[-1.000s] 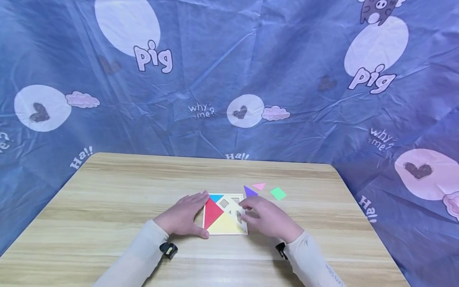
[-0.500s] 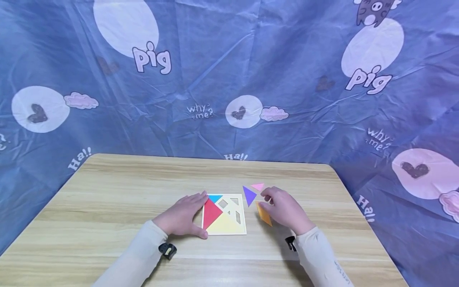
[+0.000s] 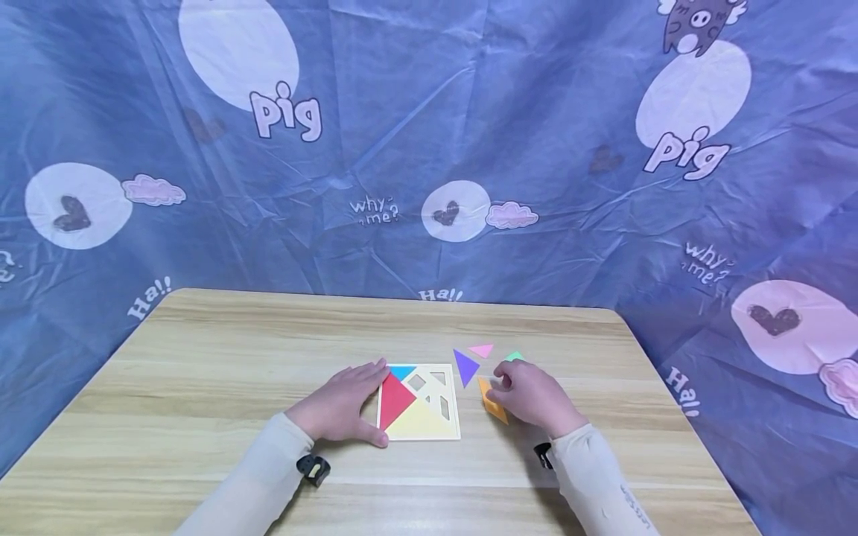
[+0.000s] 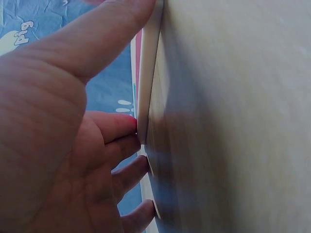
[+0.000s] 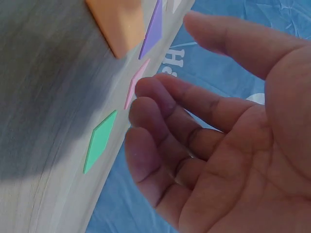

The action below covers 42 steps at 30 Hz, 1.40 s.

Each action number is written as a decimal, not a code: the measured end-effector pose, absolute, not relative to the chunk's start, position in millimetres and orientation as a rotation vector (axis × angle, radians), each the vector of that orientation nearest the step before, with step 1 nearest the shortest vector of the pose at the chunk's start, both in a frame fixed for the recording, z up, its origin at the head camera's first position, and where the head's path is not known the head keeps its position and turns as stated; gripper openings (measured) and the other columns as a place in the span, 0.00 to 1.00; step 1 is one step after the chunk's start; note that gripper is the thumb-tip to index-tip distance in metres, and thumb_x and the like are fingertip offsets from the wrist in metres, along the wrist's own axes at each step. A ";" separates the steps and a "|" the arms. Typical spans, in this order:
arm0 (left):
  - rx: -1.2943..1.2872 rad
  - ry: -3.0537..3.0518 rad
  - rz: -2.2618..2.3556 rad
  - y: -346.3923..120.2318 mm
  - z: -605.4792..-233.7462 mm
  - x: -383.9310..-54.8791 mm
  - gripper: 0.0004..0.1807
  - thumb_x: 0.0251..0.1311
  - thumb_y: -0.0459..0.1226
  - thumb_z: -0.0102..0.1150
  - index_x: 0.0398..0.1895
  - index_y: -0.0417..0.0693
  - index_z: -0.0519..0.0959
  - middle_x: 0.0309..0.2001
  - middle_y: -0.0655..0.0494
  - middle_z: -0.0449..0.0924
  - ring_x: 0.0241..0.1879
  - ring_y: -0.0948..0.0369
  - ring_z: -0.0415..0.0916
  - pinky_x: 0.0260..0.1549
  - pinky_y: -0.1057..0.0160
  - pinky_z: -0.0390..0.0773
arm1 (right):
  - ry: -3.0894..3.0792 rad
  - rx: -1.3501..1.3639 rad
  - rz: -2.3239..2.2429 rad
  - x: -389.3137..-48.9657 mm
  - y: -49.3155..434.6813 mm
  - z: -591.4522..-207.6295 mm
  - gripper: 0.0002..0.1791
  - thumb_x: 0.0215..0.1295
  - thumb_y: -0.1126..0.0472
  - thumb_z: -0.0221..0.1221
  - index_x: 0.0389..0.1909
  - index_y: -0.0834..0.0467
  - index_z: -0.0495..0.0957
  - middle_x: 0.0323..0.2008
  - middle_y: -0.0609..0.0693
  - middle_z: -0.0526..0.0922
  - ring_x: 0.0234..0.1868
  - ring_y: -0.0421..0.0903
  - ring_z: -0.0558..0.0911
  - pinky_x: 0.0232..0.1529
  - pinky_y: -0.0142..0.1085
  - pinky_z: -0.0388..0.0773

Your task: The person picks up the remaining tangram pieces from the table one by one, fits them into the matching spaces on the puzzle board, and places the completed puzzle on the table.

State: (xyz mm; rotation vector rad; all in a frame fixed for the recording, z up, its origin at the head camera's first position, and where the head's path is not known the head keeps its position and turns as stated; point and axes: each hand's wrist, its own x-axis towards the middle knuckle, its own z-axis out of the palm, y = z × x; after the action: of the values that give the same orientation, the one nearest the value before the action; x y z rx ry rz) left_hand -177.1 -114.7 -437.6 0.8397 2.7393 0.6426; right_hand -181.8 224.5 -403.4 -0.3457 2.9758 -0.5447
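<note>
A tangram board point(image 3: 429, 432) lies flat on the table, with red point(image 3: 396, 402), yellow point(image 3: 421, 422) and blue point(image 3: 402, 371) pieces set in it and several cut-out holes at its right. My left hand point(image 3: 340, 402) rests along the board's left side, fingers straight at the far corner and thumb at the near one; in the left wrist view the fingertips touch its edge. To the right of the board, my right hand point(image 3: 536, 394) hovers over an orange parallelogram point(image 3: 494, 408), partly covering it in the head view. From the right wrist, its loosely bent fingers point(image 5: 146, 150) hold nothing.
Beyond the orange piece lie a purple triangle point(image 3: 465, 368) and a pink triangle point(image 3: 482, 350). A green piece point(image 3: 514, 356) shows partly behind the right hand. A blue printed cloth point(image 3: 322, 246) hangs behind the wooden table point(image 3: 268, 327).
My right hand has moved right, away from the board's right edge. The orange parallelogram, out of sight a second ago, now shows beside the board. My left hand has stayed put.
</note>
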 end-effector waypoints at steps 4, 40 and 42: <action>0.838 2.740 0.644 -115.0 -437.5 -176.7 0.65 0.45 0.62 0.78 0.80 0.36 0.58 0.80 0.42 0.55 0.80 0.45 0.53 0.78 0.41 0.52 | 2.956 -0.338 -0.512 -179.6 222.4 -406.3 0.19 0.60 0.54 0.72 0.47 0.61 0.84 0.32 0.47 0.79 0.33 0.44 0.75 0.39 0.43 0.78; 0.832 2.733 0.639 -114.5 -437.1 -177.1 0.66 0.45 0.63 0.78 0.80 0.36 0.58 0.81 0.42 0.55 0.80 0.44 0.52 0.78 0.41 0.53 | 2.987 -0.416 -0.451 -175.9 214.0 -414.4 0.14 0.53 0.64 0.76 0.32 0.59 0.78 0.27 0.48 0.69 0.30 0.45 0.69 0.31 0.39 0.68; 0.835 2.732 0.640 -114.6 -436.8 -177.1 0.66 0.45 0.63 0.78 0.80 0.36 0.58 0.81 0.42 0.55 0.80 0.44 0.52 0.78 0.41 0.53 | 2.988 -0.414 -0.456 -175.7 214.1 -414.3 0.14 0.53 0.64 0.75 0.32 0.59 0.77 0.27 0.48 0.69 0.30 0.45 0.69 0.31 0.39 0.68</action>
State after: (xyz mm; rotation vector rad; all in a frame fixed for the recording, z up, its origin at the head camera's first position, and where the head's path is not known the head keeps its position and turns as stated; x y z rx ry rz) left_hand -177.1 -114.6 -436.8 0.8349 2.7323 0.6400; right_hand -175.7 214.1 -414.3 -0.4144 2.9877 -0.4556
